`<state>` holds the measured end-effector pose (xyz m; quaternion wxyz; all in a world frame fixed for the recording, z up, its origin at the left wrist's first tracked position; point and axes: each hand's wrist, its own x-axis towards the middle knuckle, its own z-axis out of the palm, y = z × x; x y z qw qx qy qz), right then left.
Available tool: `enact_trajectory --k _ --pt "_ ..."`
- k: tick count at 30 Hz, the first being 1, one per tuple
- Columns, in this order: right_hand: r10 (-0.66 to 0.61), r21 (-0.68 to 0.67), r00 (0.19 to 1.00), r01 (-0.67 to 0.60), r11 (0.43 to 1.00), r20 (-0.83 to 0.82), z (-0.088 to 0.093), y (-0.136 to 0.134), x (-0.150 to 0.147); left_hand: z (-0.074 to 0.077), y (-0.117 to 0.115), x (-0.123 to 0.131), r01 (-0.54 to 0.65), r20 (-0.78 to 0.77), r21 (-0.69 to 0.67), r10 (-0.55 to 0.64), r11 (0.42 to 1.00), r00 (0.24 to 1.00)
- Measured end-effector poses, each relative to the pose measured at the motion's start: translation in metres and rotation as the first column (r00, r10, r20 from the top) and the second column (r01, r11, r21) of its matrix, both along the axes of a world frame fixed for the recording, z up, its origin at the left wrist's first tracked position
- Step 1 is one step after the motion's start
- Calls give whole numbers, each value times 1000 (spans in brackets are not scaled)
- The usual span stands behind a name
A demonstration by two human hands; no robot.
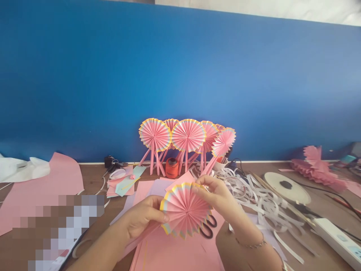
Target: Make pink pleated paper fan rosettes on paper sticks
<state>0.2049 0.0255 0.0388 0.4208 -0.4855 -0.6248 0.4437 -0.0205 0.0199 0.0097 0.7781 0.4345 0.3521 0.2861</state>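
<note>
Between my two hands is a round pleated pink paper fan [186,210] with a yellow and pale blue edge, its pleats spread into a full disc. My left hand [148,214] pinches its left rim, thumb in front. A pink paper strip runs under that hand. At the upper right rim, my right hand [214,192] grips the fan between thumb and fingers. Black scissor handles [208,226] show from behind the fan, over a stack of pink paper sheets [175,252]; the blades are hidden.
Several finished fans [188,136] on pink stands lean by the blue wall [180,75]. An orange roll [172,168] sits below them. White paper strips [254,192] tangle at right, near a round pale disc [287,188] and a power strip [338,241]. Paper scraps [121,184] lie left.
</note>
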Motion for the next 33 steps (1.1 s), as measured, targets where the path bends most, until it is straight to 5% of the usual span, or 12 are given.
enact_trajectory --k 11,19,25,33 --pt "8 -171 970 -50 984 -241 6 -2 0 -1 5 -6 75 64 -21 -74 997 995" --pt "-45 -58 977 34 998 -207 6 2 4 -4 8 -6 -52 170 -28 56 998 984" --pt "97 -110 965 -127 986 -245 1 5 1 -8 8 -5 -155 250 -76 170 985 953" --pt "-119 -131 957 87 988 -263 -2 6 2 -8 4 -2 -55 227 -101 77 993 971"
